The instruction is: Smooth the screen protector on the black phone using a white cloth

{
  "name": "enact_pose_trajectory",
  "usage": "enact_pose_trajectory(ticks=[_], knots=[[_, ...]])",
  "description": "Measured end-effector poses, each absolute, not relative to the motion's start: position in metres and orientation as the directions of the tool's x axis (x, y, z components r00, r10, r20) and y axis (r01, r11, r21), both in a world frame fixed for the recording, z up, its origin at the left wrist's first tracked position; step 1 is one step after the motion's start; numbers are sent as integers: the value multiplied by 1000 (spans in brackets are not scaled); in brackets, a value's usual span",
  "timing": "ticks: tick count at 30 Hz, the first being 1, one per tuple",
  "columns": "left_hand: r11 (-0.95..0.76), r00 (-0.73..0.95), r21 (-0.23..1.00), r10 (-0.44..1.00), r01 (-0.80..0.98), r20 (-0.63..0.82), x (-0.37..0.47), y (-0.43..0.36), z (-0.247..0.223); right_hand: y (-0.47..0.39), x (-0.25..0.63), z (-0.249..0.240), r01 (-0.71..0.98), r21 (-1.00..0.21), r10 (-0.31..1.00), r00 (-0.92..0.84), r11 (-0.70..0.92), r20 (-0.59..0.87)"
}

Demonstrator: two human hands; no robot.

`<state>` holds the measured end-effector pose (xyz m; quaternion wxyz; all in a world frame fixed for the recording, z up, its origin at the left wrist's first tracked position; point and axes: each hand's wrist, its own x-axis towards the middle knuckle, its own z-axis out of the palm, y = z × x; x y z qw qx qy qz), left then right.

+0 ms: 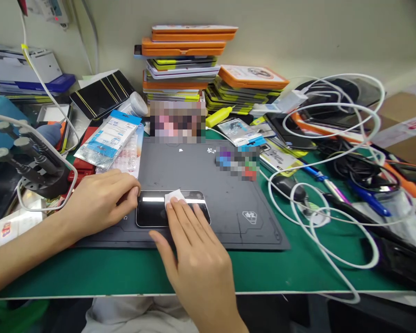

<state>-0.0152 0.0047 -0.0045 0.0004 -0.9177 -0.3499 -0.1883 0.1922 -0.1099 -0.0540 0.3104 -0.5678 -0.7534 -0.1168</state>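
A black smartphone [152,215] lies flat, screen up, on the grey work mat [229,199], with bright light reflected across its glass. My left hand [99,203] has its fingers curled, and the thumb and fingertips are against the phone's left end. Over the middle of the screen, my right hand [197,249] lies with fingers stretched out and thumb spread. Its fingertips press a small white wipe [175,196] onto the glass. Part of the wipe and the phone's lower right part are hidden under those fingers.
Orange and yellow boxes [183,48] are stacked at the back. A grey holder with screwdrivers [45,171] stands left, near blue-white packets [107,138]. White cables [298,208] loop over the green table [125,273] on the right, among pens and phone parts. Two patches are pixelated.
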Motion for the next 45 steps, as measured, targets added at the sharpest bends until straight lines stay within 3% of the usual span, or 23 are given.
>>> enact_pose_trajectory(ticks=[7,14,24,32,39,45], knots=[[-768,690,149,630,624,356,-13,3,-6,-126,235,-58,934,-154,776,-167,322,608],[-766,690,134,629,629,357,-12,3,-5,-122,207,-58,964,-81,788,-156,252,596],[-763,687,136,633,632,357,-15,4,-1,-112,193,-57,899,-228,801,-190,375,568],[-757,686,116,637,644,350,-13,4,-2,-127,240,-59,916,-152,787,-223,370,575],[-747,682,129,653,653,329,-13,3,-3,-136,211,-62,962,-88,804,-164,259,572],[-760,687,125,635,638,354,-13,4,-2,-130,203,-59,916,-153,794,-227,370,563]])
